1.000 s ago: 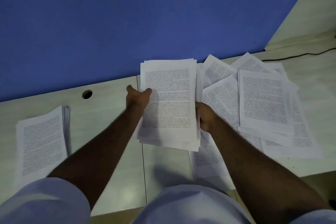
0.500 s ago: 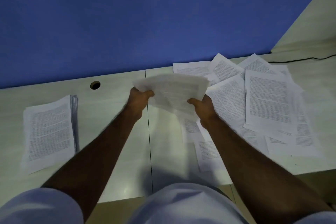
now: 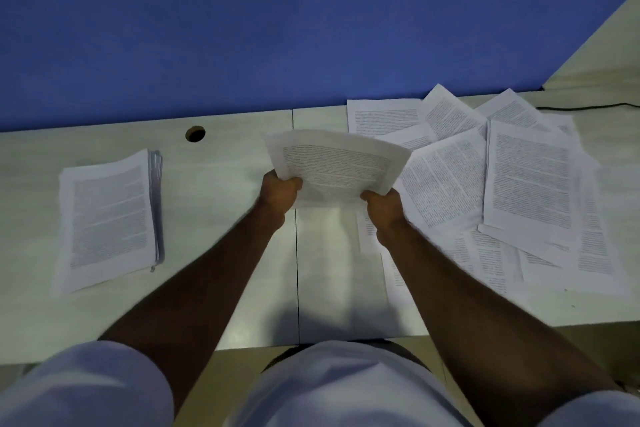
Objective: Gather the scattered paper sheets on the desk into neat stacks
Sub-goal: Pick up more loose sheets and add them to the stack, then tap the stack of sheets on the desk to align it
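A bundle of printed sheets (image 3: pixel 337 163) hangs above the middle of the pale desk (image 3: pixel 221 218), tilted away from me and bowed. My left hand (image 3: pixel 280 191) grips its near left corner and my right hand (image 3: pixel 383 206) grips its near right corner. A neat stack of sheets (image 3: pixel 107 218) lies on the desk at the left. Several loose printed sheets (image 3: pixel 526 180) lie overlapping on the right part of the desk, some under my right forearm.
A blue partition wall (image 3: pixel 277 28) runs along the desk's far edge. A round cable hole (image 3: pixel 195 133) sits near that edge, left of centre. A black cable (image 3: pixel 585 107) lies at the far right. The desk's front edge is near my body.
The bundle, held upright facing me a second ago, has tipped forward and down towards the desk. Both hands shifted to its near corners.
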